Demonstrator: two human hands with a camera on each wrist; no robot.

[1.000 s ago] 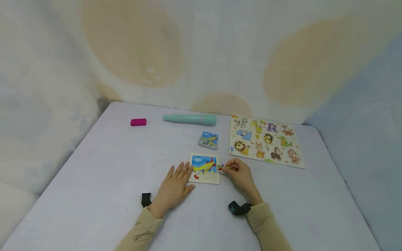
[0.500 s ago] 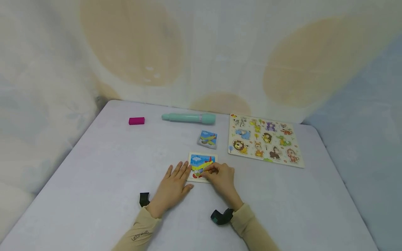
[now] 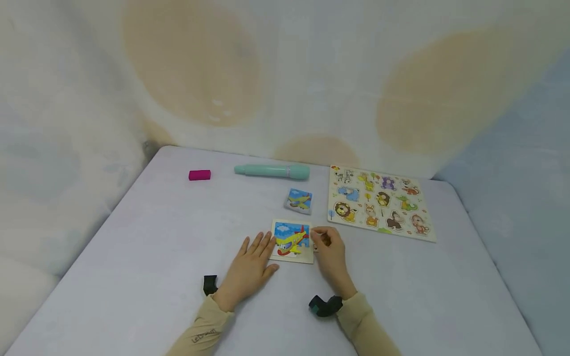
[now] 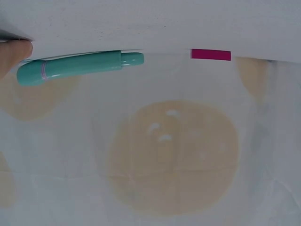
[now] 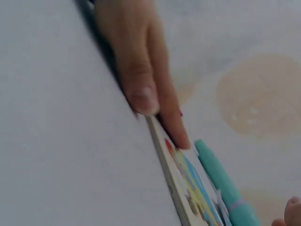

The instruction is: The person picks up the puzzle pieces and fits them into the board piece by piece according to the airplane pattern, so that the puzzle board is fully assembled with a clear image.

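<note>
A small framed jigsaw puzzle (image 3: 291, 241) with a yellow airplane picture lies flat on the table. Flat on its left side rests my left hand (image 3: 249, 269), fingers straight and spread, fingertips at the frame's edge. In the right wrist view, this left hand's thumb and a finger (image 5: 176, 127) touch the frame's end. My right hand (image 3: 331, 257) is at the frame's right edge with curled fingers and seems to pinch a small puzzle piece (image 3: 315, 247), mostly hidden by the fingers. Part of the picture's lower strip shows pale board.
Behind the puzzle lies a wrapped airplane picture block (image 3: 299, 200). Farther back are a mint-green tube-shaped marker (image 3: 271, 171) and a magenta block (image 3: 199, 175). An animal peg board (image 3: 380, 203) lies at right. Cloth drapes (image 3: 311, 74) enclose the table's back.
My right hand moved a piece left over the puzzle, then drew back to the right edge. The airplane's red nose and lower wing now show in the frame. My left hand stayed put.
</note>
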